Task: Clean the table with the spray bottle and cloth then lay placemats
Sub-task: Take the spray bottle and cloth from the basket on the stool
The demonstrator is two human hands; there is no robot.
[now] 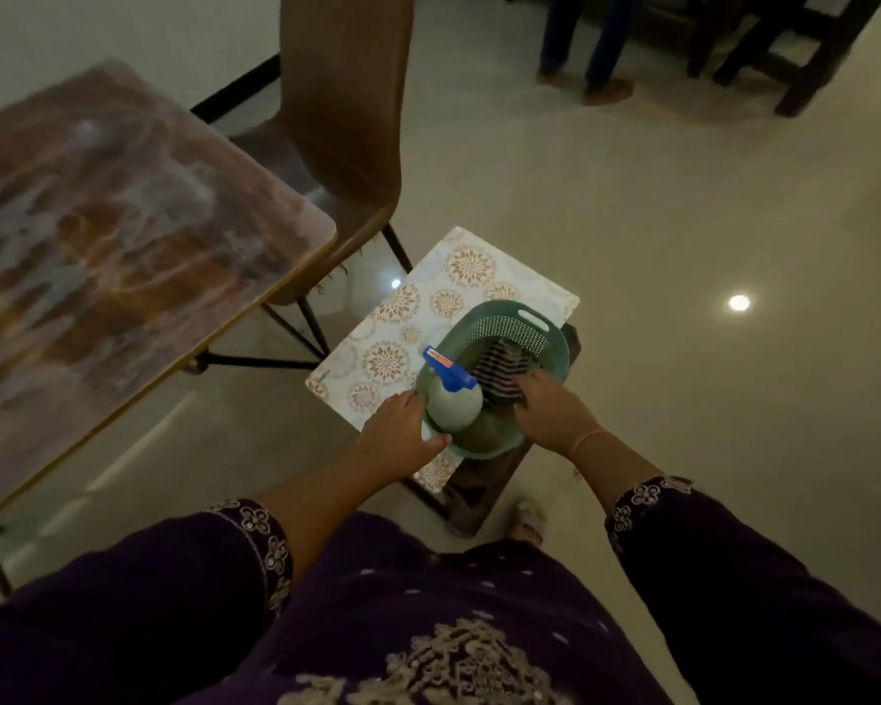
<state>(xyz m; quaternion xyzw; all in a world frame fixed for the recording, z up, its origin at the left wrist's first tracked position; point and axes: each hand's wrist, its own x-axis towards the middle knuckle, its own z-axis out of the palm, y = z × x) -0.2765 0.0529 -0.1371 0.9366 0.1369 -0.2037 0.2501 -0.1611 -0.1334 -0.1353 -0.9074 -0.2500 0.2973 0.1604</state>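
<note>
A green plastic basket (pixel 509 323) stands on patterned placemats (pixel 428 297) that lie on a low dark stool. Inside it are a pale spray bottle (pixel 453 407) with a blue trigger head and a dark striped cloth (pixel 504 368). My left hand (pixel 403 435) wraps around the bottle's lower body at the basket's near left rim. Over the near end of the cloth, my right hand (pixel 550 409) has its fingers pressed on the fabric. The marbled brown table (pixel 123 246) fills the left side of the view.
A brown chair (pixel 347 119) is tucked against the table's far corner. Another person's legs (pixel 586 43) stand at the top of the view, beside dark wooden furniture (pixel 794 48). Glossy tiled floor surrounds the stool.
</note>
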